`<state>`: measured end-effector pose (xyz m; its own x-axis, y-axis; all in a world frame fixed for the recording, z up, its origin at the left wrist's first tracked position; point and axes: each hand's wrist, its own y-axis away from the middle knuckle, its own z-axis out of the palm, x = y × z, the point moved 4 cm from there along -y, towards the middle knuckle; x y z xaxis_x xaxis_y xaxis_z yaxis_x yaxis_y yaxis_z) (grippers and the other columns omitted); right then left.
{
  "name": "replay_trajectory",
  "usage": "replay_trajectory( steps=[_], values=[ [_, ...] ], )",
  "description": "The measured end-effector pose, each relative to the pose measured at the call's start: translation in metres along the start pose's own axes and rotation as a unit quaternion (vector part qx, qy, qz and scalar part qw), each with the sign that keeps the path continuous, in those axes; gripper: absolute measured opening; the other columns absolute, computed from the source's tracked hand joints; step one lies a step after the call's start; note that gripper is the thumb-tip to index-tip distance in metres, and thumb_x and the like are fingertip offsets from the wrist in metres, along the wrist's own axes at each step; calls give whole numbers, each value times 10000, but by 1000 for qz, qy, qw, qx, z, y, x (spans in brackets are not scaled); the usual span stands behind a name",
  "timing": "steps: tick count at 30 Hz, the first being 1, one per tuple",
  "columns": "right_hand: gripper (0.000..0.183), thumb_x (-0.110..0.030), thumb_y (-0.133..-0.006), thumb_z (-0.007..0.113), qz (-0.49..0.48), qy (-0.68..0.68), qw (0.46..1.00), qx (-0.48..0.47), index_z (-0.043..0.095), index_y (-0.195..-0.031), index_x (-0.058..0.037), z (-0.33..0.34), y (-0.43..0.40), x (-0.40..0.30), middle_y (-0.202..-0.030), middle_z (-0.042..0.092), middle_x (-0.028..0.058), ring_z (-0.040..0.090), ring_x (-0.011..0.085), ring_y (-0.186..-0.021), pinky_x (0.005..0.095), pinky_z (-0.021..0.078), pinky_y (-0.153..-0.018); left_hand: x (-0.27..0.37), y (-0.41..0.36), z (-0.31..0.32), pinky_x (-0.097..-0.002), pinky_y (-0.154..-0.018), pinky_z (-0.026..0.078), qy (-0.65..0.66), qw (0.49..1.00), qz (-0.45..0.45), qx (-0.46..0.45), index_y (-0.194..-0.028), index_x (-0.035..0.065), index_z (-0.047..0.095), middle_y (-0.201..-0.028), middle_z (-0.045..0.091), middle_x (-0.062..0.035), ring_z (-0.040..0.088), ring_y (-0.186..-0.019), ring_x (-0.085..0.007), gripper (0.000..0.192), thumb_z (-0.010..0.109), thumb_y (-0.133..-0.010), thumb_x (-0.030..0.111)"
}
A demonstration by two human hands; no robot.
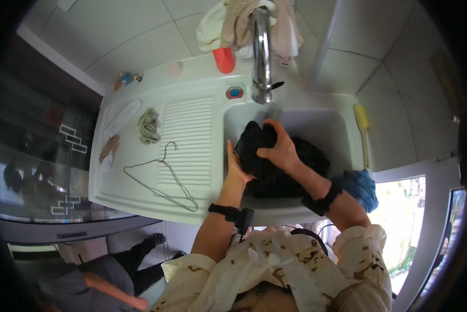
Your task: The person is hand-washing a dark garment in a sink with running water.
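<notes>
Both of my hands are down in the grey-white basin [334, 121] of a laundry sink, on a bunched black cloth [253, 144]. My left hand [238, 165] cups the bundle from its left side and from below. From above and the right, my right hand [282, 150] grips the same bundle, thumb and fingers bent around it. More black fabric [307, 156] lies in the basin beneath and to the right of my hands. A chrome faucet [261, 54] arches over the basin's back edge. Whether water is running from it is hard to tell.
On the left, the ribbed washboard [186, 128] bears part of a wire hanger [171, 171]. Beyond it lie a green cloth [149, 126] and a white sock [124, 115]. A yellow brush [361, 117] and blue cloth [360, 189] occupy the right rim. Another person [89, 280] is at lower left.
</notes>
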<state>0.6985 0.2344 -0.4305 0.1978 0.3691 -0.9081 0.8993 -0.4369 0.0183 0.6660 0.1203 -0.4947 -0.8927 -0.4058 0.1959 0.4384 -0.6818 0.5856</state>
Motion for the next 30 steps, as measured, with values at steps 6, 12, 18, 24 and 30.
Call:
replay_trajectory(
  steps=[6, 12, 18, 24, 30],
  values=[
    [708, -309, -497, 696, -132, 211, 968, 27, 437, -1154, -257, 16, 54, -51, -1193, 341, 197, 334, 451, -1071, 529, 366, -796, 2, -12, 12, -397, -863, 391, 23, 963, 35, -266, -1054, 63, 514, -1057, 521, -148, 485, -1005, -274, 569, 360, -794, 544],
    [527, -361, -529, 690, -105, 230, 960, 117, 543, -995, -164, 21, 42, -48, -1064, 418, 171, 424, 400, -943, 472, 408, -731, 9, -23, 9, -394, -824, 416, -65, 968, 111, -217, -1038, 58, 516, -1001, 543, -125, 506, -972, -262, 501, 369, -818, 483],
    [333, -297, -625, 639, -98, 136, 967, 192, 555, -843, -61, 21, 26, -35, -825, 513, 132, 497, 355, -798, 397, 430, -686, 15, -36, -3, -391, -785, 442, -124, 972, 154, -126, -1021, 53, 518, -944, 564, -103, 527, -938, -250, 433, 378, -842, 421],
    [604, -469, -666, 583, 148, -103, 978, 103, 526, -1043, 1, -2, -11, 35, -1005, 546, 229, 534, 338, -933, 346, 404, -818, 12, -14, 11, -304, -633, 483, -202, 966, 144, 75, -940, 65, 510, -847, 553, -50, 555, -770, -179, 191, 504, -802, 196],
    [648, -432, -661, 650, 120, -185, 975, -10, 481, -1090, 23, -11, 32, 35, -1096, 499, 176, 462, 266, -1040, 335, 362, -869, 44, 4, 11, -274, -593, 420, -332, 903, 256, 92, -832, 107, 497, -770, 477, -23, 478, -729, -124, 205, 545, -649, 28]
  ],
)
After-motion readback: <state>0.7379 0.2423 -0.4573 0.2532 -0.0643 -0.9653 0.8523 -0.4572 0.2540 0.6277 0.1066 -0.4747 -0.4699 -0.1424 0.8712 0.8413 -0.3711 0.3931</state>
